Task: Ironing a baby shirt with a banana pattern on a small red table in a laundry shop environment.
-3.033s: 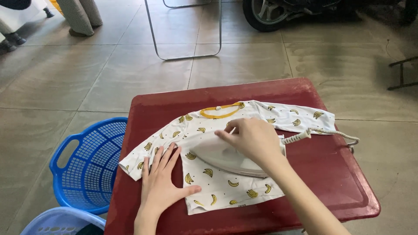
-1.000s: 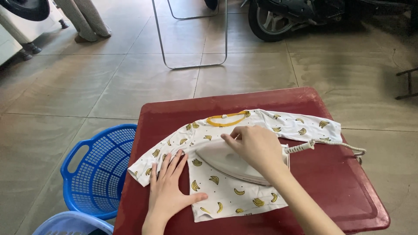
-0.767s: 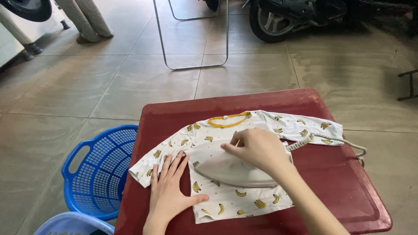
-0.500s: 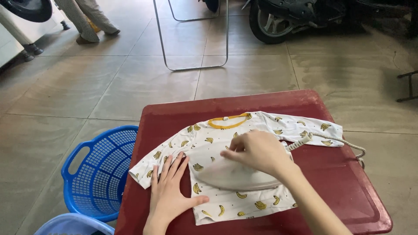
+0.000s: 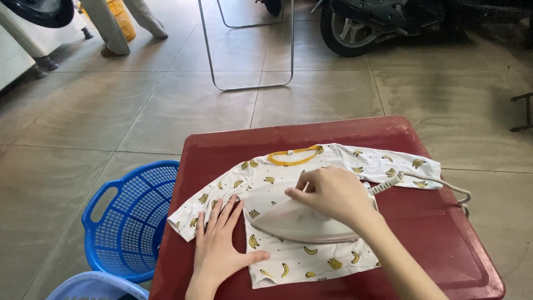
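I see no packages, signs or screens around me. The one label is a tiny dark tag (image 5: 321,274) on the near hem of the shirt (image 5: 288,178), which lies flat on the red table (image 5: 444,244). The tag is too small for me to tell more.
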